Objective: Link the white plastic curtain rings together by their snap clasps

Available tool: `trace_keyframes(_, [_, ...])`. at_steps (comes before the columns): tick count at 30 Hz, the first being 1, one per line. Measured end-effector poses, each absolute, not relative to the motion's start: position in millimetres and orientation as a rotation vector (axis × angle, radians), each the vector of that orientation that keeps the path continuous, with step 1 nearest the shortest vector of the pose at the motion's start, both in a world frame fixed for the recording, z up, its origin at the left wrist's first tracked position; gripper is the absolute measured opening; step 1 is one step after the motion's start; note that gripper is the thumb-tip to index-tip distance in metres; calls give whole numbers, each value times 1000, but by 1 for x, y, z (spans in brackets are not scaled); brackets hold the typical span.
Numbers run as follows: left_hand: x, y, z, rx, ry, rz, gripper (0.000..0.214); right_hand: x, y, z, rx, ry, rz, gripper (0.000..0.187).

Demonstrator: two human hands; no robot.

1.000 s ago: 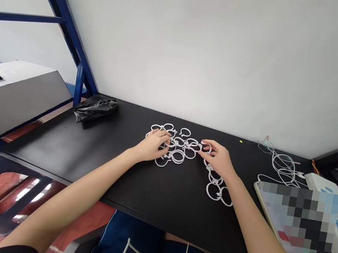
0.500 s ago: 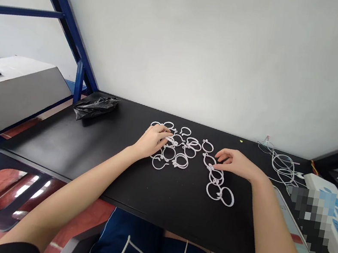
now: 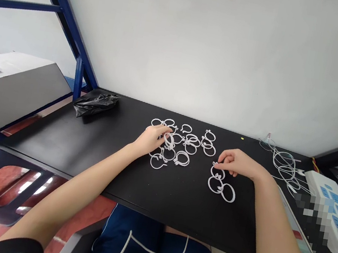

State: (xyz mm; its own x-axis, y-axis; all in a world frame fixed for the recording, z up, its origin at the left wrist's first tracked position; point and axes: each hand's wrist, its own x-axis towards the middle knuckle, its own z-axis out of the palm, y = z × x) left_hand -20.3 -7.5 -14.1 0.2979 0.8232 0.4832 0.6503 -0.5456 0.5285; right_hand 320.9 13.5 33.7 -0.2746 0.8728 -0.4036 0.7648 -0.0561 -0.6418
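Observation:
Several thin white plastic rings, each with a gap and small knobs at its ends, lie on the black table. At the left of the pile, my left hand is closed, thumb and fingers pinching a tilted white ring. My right hand is closed at the right group, its thumb and index finger on the upper edge of a white ring. Just below that ring lie two more, a left ring and a right ring, touching each other. Between my hands, a pair of rings overlaps.
A crumpled black plastic bag lies at the back left. On the right are coiled white cables, a tablet-like flat device and a white power strip. Blue metal frame bars rise at the left. A pale wall stands behind the table.
One ring of the right group now lies further up and left, against the ring above it. My right hand has closed at the ring below. A ring now tilts up at my left fingertips.

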Motion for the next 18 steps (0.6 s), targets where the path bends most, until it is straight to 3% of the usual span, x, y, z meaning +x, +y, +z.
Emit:
trace_keyframes(4, [-20,-7,-16,2304,1353,1173,11,321,10,34,-1775,-2114,1311,26])
trace_keyframes(11, [-14,-9,-11,2134,1389,1217,23,310,12,33,-1726,-1969,890,26])
trace_keyframes(18, [-13,-2,-14,1692,1198,1272,11,316,8,37,-1806,-2063,1243,33])
